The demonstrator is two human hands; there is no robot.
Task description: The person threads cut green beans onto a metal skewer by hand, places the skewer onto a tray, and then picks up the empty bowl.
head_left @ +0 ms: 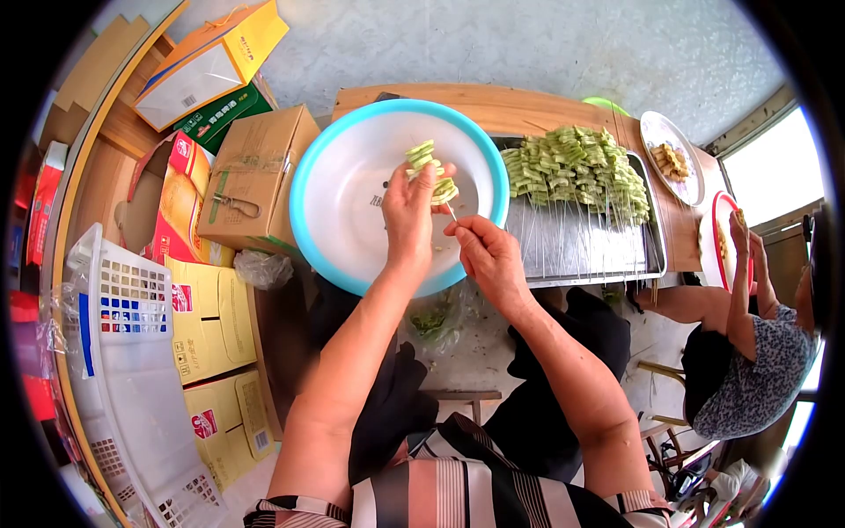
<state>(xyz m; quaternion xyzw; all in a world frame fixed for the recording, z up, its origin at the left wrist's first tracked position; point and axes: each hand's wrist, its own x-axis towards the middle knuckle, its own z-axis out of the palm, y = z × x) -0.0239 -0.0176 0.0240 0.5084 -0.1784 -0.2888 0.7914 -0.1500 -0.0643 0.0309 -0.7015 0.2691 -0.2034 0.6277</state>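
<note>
Over a white basin with a blue rim (319,176), my left hand (410,216) is closed around folded pale-green vegetable pieces (421,157) threaded on a skewer. My right hand (482,255) pinches the thin lower end of that skewer (452,212), just to the right of my left hand. Dark print shows on the basin's inner wall, partly behind my left hand. Right of the basin, a metal tray (572,251) bears a heap of similar green skewers (576,172), their bare sticks pointing toward me.
A plate of browned food (671,132) stands beyond the tray. At the right sits another person (748,370), hands raised by a red-rimmed container (723,238). Cardboard boxes (255,172) and a white plastic basket (132,370) are on my left. A plastic bag (436,321) lies below the basin.
</note>
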